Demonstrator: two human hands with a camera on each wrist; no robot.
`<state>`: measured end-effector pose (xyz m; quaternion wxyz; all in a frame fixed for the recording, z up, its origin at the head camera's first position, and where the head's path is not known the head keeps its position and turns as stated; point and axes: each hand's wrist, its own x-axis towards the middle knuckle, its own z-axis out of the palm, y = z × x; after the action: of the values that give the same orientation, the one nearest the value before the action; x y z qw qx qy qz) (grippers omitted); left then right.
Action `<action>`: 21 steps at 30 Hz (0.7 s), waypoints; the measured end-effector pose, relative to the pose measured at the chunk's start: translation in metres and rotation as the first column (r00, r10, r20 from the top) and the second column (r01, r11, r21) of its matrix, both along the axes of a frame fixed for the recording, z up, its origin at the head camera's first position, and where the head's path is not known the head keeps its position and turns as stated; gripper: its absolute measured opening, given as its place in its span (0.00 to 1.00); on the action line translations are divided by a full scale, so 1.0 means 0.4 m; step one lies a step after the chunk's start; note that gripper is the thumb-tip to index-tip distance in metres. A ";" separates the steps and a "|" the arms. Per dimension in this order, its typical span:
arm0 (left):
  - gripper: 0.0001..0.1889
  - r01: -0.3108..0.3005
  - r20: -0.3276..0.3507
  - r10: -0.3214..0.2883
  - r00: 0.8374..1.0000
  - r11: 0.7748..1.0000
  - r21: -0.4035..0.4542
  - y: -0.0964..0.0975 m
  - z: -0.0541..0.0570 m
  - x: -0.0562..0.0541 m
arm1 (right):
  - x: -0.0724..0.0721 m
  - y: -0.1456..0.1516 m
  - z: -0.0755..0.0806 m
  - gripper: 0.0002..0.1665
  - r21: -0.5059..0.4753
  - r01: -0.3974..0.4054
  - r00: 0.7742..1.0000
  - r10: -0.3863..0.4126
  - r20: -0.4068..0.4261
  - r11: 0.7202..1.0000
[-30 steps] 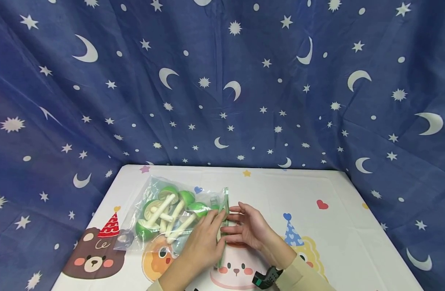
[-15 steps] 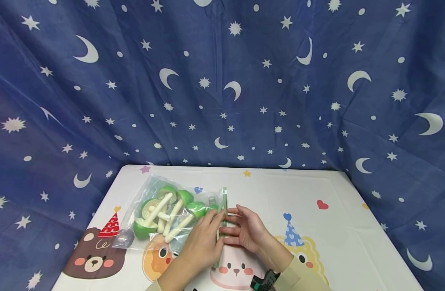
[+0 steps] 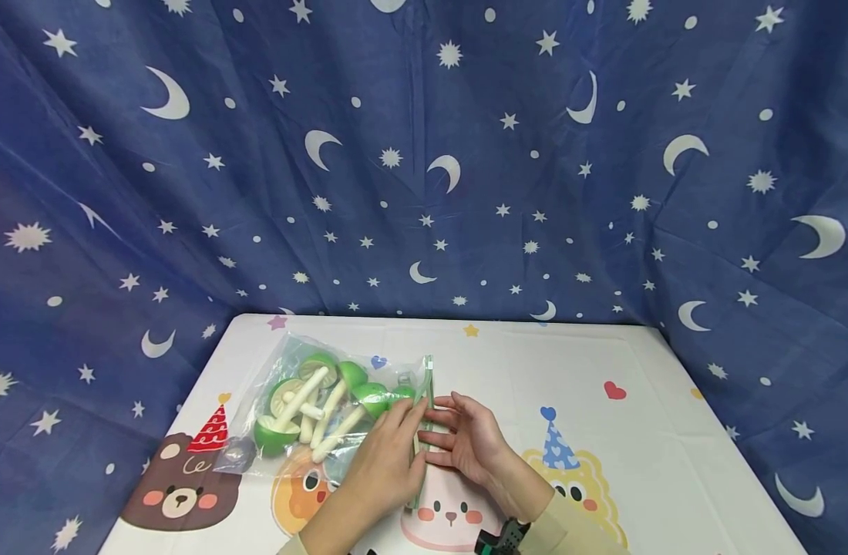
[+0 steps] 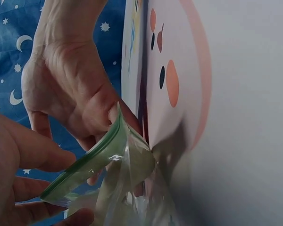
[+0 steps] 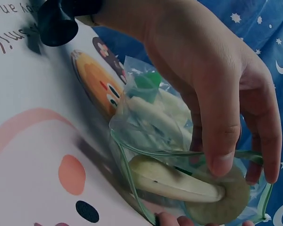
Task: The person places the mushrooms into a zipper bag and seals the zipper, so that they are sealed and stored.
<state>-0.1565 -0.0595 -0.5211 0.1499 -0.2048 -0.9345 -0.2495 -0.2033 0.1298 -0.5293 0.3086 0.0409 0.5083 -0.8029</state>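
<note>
A clear zip bag (image 3: 271, 370) with a green zip edge lies on its side, holding several green-capped toy mushrooms (image 3: 334, 397) with pale stems. My left hand (image 3: 389, 455) holds the upper lip of its mouth, with the thumb (image 5: 221, 150) at the green rim. Opposite it, my right hand (image 3: 469, 443) grips the other lip, its fingertips (image 5: 184, 221) just showing at the lower border of the right wrist view. Between the hands the mouth gapes, and a pale mushroom stem (image 5: 179, 181) shows just inside. Part of the zip edge is hidden behind the fingers.
The white tabletop (image 3: 674, 447) carries printed cartoon animals, including a bear (image 3: 177, 493) at the left. A blue curtain (image 3: 424, 193) with moons and stars stands behind and on both sides. A black wrist device (image 3: 500, 538) sits on the right wrist.
Over the last second the bag and mushrooms have shifted slightly left. The right hand and wrist have edged a little left; the left hand stays nearly in place on the bag mouth.
</note>
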 end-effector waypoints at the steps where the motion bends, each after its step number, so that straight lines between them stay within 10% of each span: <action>1: 0.41 0.000 -0.001 0.000 1.000 1.000 0.002 0.000 0.000 0.000 | -0.001 0.000 0.000 0.37 0.006 -0.012 1.000 0.012 -0.006 1.000; 21: 0.41 -0.001 0.011 0.001 1.000 1.000 0.011 0.001 0.004 0.003 | 0.010 0.000 -0.005 0.39 0.051 -0.020 1.000 0.020 -0.008 0.999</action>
<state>-0.1554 -0.0591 -0.5197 0.1460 -0.2022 -0.9341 -0.2556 -0.1994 0.1298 -0.5313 0.3134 0.0403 0.5303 -0.7867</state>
